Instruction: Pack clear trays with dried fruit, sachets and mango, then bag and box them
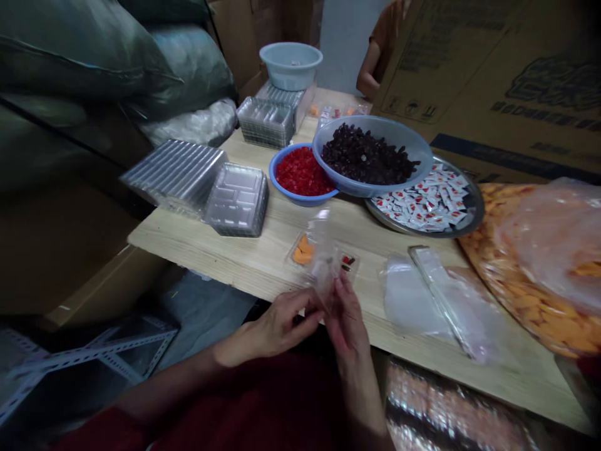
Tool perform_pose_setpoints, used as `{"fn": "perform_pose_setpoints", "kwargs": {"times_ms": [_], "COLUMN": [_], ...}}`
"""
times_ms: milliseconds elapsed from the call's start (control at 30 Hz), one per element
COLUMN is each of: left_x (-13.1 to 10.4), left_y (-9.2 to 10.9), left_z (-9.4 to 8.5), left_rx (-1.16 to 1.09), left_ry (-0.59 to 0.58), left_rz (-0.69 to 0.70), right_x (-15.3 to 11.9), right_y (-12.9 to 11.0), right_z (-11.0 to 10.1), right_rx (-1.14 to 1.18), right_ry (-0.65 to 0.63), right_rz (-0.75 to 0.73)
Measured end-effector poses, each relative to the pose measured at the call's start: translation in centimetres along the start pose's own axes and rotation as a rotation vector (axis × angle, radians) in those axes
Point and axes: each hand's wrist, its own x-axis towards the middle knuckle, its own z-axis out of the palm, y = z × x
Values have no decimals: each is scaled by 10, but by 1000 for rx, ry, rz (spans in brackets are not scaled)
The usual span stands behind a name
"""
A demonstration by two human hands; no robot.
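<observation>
At the table's front edge, my left hand is closed in a pinch on the lower end of a clear plastic bag. My right hand grips the same bag from the other side, fingers pointing up. Behind the bag lies a clear plastic tray, partly hidden by it. An orange piece shows in the tray's left part, and a small red and dark item in its right part. More flat clear bags lie to the right, with a long metal strip across them.
Beyond are a bowl of red pieces, a bowl of dark pieces and a metal basin of printed sachets. Stacked clear trays stand left. Orange pieces under plastic fill the right. A person's arm shows behind a large carton.
</observation>
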Motion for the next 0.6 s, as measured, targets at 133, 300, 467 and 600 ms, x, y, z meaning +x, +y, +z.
{"fn": "perform_pose_setpoints", "kwargs": {"times_ms": [133, 300, 467, 600], "left_x": [14, 38, 70, 96], "left_y": [-16, -62, -110, -128], "left_z": [-18, -35, -39, -47], "left_rx": [-469, -327, 175, 430], "left_ry": [259, 302, 407, 379], "left_rz": [-293, -330, -269, -222], "right_x": [5, 20, 47, 68], "right_y": [-6, 12, 24, 19], "right_z": [-37, -50, -56, -67], "right_rx": [-154, -375, -723, -927], "right_ry": [279, 371, 370, 341], "right_rz": [-279, -470, -521, -629]}}
